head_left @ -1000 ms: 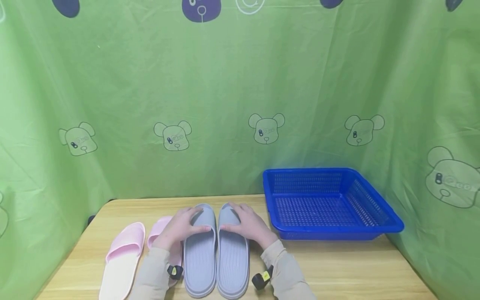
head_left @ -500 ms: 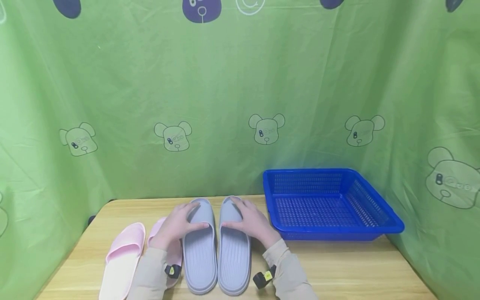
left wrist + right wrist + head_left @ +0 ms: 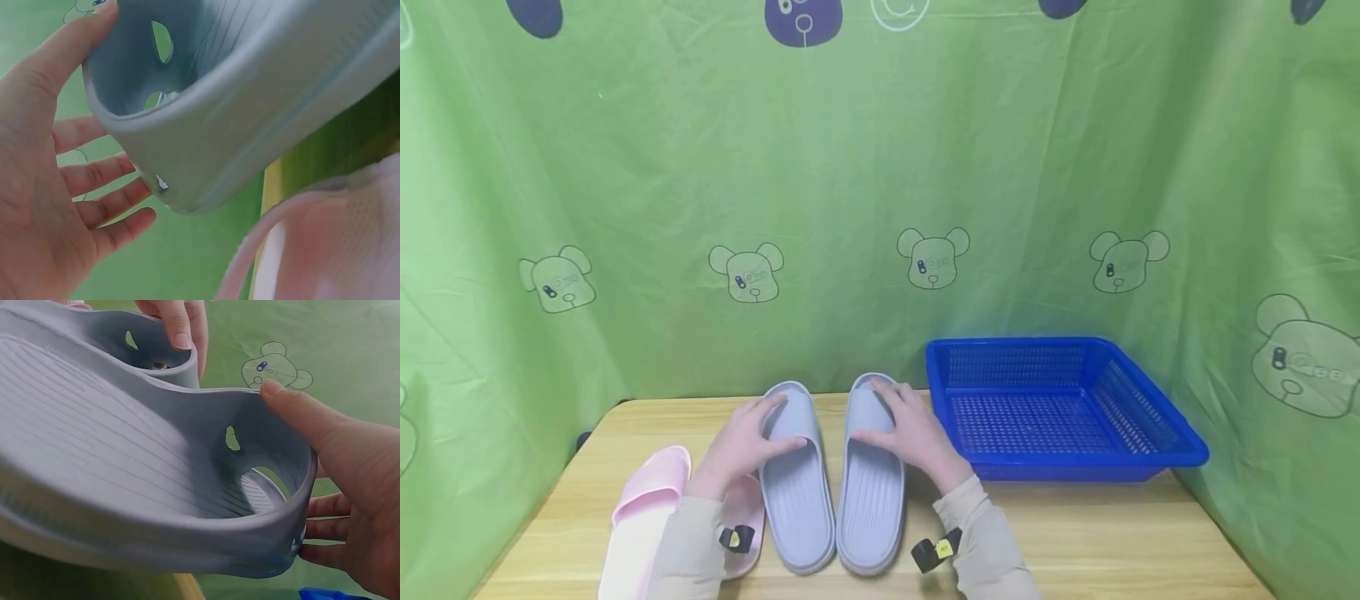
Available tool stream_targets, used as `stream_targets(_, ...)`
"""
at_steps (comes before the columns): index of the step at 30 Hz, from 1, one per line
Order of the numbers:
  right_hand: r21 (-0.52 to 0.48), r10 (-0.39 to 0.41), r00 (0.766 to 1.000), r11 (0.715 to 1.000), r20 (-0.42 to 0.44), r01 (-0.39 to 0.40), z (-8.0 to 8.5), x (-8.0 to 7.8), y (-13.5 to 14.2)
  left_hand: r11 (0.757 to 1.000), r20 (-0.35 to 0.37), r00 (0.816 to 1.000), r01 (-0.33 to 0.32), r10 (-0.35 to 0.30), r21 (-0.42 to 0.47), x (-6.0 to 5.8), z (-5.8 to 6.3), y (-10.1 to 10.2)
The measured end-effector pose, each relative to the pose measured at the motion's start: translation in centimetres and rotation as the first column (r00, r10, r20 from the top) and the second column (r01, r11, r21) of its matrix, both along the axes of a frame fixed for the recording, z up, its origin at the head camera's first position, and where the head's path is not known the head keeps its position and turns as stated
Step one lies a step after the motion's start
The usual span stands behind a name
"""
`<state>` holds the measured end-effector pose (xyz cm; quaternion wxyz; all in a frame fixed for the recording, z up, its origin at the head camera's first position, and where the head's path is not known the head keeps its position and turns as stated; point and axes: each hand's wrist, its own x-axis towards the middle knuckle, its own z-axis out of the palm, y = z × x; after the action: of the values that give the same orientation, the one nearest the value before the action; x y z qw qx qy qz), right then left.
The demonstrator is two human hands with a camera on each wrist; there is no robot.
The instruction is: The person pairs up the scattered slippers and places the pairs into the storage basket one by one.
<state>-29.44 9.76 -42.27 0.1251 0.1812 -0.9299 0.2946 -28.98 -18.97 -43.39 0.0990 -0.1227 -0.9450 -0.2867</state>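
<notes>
Two grey slippers stand side by side with toes pointing away from me, their soles tilted up off the table in the wrist views. My left hand [image 3: 741,442] grips the strap of the left grey slipper [image 3: 797,517]; in the left wrist view the thumb lies over the strap's edge and the fingers spread along its outside. On the right grey slipper [image 3: 872,508], my right hand [image 3: 917,429] holds the strap likewise, thumb on the upper edge in the right wrist view. Under the left wrist lies a pink slipper [image 3: 745,521], partly hidden by the arm.
Another pink slipper [image 3: 643,508] lies at the left of the wooden table [image 3: 1075,542]. At the back right stands a blue plastic basket [image 3: 1075,458] with slotted walls. A green curtain [image 3: 850,167] with bear drawings closes off the back and sides.
Both hands have carried the grey slippers away from me and upward. The toes have spread apart while the heels stay close together. Pink slippers and basket have not moved.
</notes>
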Motion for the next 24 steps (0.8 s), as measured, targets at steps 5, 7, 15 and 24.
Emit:
stream_targets(5,-0.02,-0.021,0.999,1.0,-0.026,0.021,0.4,0.1,0.1,0.999,0.005,0.999,-0.033,0.033,-0.001,0.2,0.4,-0.5)
stream_targets(7,-0.024,-0.032,0.999,0.999,-0.043,0.031,0.5,0.1,0.1,0.999,0.007,0.999,-0.047,0.047,-0.004,0.3,0.6,-0.7)
stream_targets(15,-0.07,-0.068,0.993,0.996,-0.1,0.061,1.1,0.3,0.0,0.995,0.003,0.995,-0.104,0.104,-0.006,0.3,0.9,-1.5)
stream_targets(24,-0.144,-0.129,0.981,0.984,-0.146,0.108,1.7,0.3,0.3,0.982,-0.009,0.983,-0.183,0.183,-0.046,0.5,1.3,-2.1)
